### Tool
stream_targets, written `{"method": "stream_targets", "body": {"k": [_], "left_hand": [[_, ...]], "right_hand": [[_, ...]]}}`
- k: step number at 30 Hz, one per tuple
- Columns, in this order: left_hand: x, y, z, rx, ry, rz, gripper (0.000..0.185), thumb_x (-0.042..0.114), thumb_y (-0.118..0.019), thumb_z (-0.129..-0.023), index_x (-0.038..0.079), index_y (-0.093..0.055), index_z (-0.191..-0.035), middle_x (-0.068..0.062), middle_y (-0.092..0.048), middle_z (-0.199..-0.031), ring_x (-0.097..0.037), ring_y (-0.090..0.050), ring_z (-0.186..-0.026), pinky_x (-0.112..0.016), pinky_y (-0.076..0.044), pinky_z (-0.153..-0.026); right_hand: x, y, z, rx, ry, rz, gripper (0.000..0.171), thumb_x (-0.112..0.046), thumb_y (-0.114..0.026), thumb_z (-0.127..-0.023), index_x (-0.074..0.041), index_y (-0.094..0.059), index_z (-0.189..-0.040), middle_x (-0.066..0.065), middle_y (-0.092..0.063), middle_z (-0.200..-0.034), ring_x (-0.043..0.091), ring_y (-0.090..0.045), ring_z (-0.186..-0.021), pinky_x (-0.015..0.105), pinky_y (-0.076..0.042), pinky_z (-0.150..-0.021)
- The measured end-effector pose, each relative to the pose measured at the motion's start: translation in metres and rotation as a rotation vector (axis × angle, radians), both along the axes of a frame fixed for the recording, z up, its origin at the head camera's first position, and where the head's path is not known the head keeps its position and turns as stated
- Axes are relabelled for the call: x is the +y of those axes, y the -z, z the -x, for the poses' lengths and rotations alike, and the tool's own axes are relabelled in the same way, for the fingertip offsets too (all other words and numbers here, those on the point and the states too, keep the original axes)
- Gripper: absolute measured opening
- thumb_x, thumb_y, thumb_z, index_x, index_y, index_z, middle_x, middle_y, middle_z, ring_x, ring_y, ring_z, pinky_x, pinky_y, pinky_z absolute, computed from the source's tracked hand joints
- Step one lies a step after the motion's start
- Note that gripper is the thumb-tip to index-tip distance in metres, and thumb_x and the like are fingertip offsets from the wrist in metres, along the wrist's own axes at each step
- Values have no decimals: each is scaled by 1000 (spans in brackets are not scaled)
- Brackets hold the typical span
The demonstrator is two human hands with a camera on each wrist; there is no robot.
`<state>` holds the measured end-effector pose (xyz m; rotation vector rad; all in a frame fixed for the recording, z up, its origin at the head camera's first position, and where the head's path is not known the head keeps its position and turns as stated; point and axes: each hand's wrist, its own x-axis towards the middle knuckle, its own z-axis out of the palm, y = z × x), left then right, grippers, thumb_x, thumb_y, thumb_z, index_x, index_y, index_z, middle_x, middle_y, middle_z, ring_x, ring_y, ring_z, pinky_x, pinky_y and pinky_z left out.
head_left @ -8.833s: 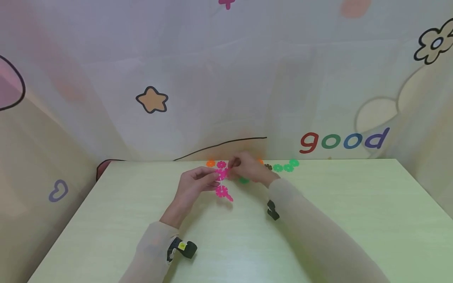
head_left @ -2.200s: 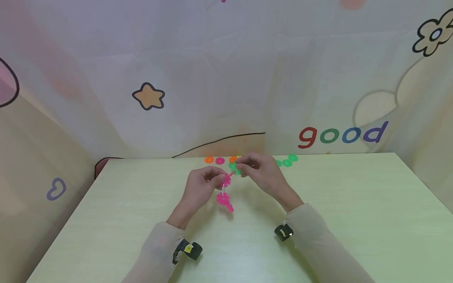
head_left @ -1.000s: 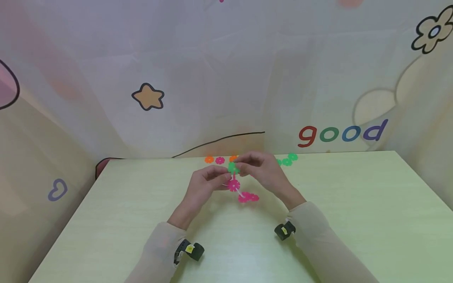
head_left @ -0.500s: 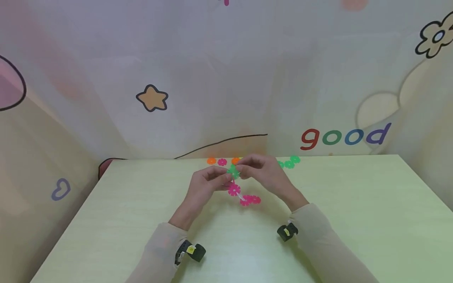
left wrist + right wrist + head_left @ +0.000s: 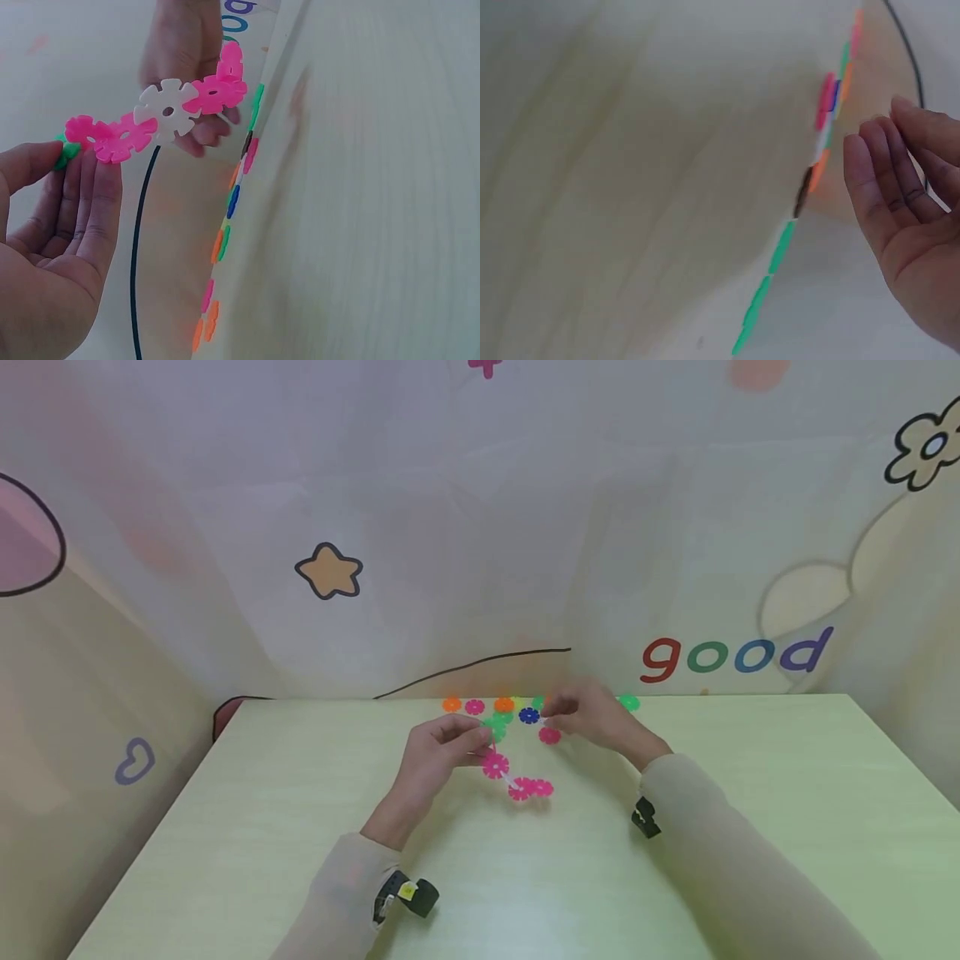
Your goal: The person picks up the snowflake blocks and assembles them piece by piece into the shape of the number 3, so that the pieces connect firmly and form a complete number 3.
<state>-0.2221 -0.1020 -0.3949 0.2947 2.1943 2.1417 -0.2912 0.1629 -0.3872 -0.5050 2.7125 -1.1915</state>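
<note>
My left hand (image 5: 431,752) pinches a green snowflake disc (image 5: 67,152) at one end of a chain of snowflake building discs. Beyond the green one come two pink discs (image 5: 124,139), a white disc (image 5: 168,111) and two more pink discs at the far end. This chain hangs tilted above the table in the head view. To its right, my right hand (image 5: 596,718) hovers over the loose discs near the table's back edge. In the right wrist view its fingers (image 5: 866,169) are loosely bent, with nothing visible between them and the thumb.
Loose discs lie along the back edge of the table (image 5: 262,827): an orange disc (image 5: 452,704), a pink disc (image 5: 475,707), a blue disc (image 5: 528,716), a green disc (image 5: 628,702) and several others. A printed curtain (image 5: 450,543) hangs right behind them.
The green disc was brought to the chain's end by my right hand, which has since let go and moved right toward the loose discs. My left hand keeps hold, and the chain's lower end swung right.
</note>
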Motion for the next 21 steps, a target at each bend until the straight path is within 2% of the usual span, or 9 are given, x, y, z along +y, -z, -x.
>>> {"method": "stream_targets", "body": {"k": [7, 11, 17, 21], "left_hand": [[1, -2, -1, -7, -10, 17, 18, 14, -74, -102, 1, -75, -115, -10, -76, -102, -24, -76, -94, -34, -63, -88], [1, -3, -2, -5, -9, 26, 18, 15, -74, -102, 2, -75, -115, -9, -76, -102, -24, -76, -95, -37, -63, -90], [2, -3, -3, -3, -4, 24, 19, 15, -74, -102, 1, -74, -116, -10, -76, -102, -24, -76, -95, -38, -63, -90], [2, -2, -2, -6, -5, 18, 20, 14, -74, -102, 1, -74, -117, -10, -77, -102, -25, -77, -94, -38, -63, -90]], "right_hand": [[0, 11, 11, -33, -41, -160, 21, -9, -80, -96, -1, -76, -115, 8, -74, -106, 31, -67, -104, 42, -61, -91], [-3, 13, 14, -23, -51, -203, 25, -11, -83, -94, 0, -75, -115, 9, -73, -104, 31, -66, -102, 43, -60, -92], [-5, 15, 17, -18, -53, -249, 18, -11, -84, -93, -3, -76, -107, 7, -72, -99, 29, -65, -99, 43, -59, -93], [-5, 15, 16, -13, -56, -256, 19, -12, -85, -92, -3, -75, -106, 7, -71, -99, 29, -64, -99, 43, -59, -91]]}}
